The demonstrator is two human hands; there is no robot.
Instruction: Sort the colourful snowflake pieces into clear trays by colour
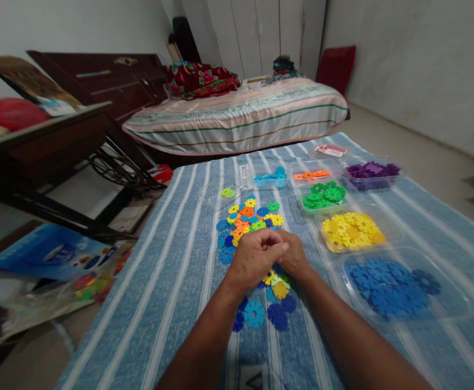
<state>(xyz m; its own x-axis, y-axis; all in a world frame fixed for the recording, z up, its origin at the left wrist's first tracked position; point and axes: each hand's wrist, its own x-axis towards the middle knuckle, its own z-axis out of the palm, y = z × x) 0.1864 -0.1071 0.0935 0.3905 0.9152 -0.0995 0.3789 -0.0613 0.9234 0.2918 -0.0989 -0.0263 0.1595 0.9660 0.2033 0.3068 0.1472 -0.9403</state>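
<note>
My left hand (255,255) and my right hand (292,254) meet over a pile of coloured plastic snowflake discs (248,219) on a blue striped cloth (171,271). Both hands have their fingers curled and pressed together, fingertips touching. What they pinch is hidden between them. More loose discs (267,311), blue and yellow, lie just under my wrists.
Clear trays at the right hold sorted discs: blue (391,287), yellow (352,227), green (322,196), purple (371,171), orange (312,175) and light blue (270,179). A mattress (237,116) lies beyond. A dark table (37,146) stands at the left.
</note>
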